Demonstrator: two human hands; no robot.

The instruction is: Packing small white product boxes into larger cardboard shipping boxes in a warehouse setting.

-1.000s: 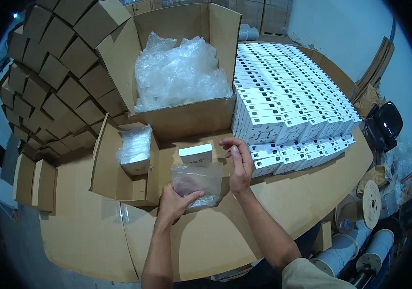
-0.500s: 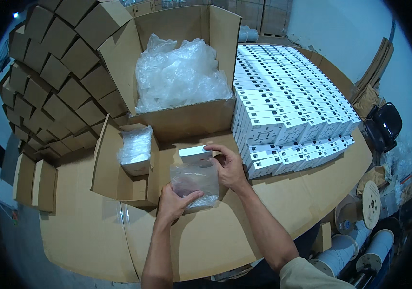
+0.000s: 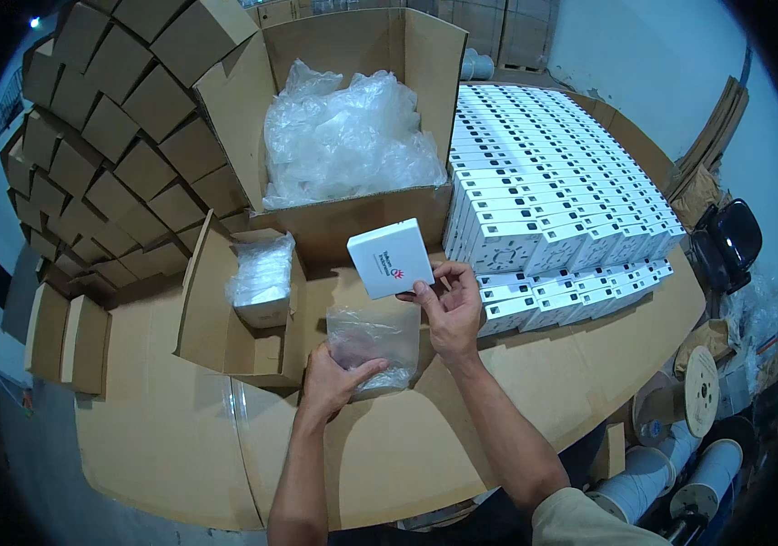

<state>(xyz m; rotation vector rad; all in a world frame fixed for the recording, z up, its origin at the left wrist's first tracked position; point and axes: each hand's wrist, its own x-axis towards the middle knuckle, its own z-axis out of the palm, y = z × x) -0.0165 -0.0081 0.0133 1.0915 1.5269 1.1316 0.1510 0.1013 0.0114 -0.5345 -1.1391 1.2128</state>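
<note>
The right hand [image 3: 448,309] grips a white box [image 3: 390,258] above the clear bag [image 3: 373,335] pinched by the left hand [image 3: 333,380] over the desk [image 3: 161,437].

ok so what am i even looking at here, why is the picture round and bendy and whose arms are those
There is no machine here. A person wears a wide fisheye camera on the head, looking down at their own two bare hands, so the forearms come in from the bottom edge and straight lines bend toward the rim.

The right hand holds up a small white box by its lower corner. The left hand holds a clear plastic bag just below it.

They work over a cardboard-covered table. Ahead stands a large open carton filled with crumpled clear plastic. To its right lie many rows of white boxes. To the left a smaller open carton holds a plastic-wrapped bundle, and behind it rises a stack of closed brown boxes. Cable spools sit at lower right.
</note>
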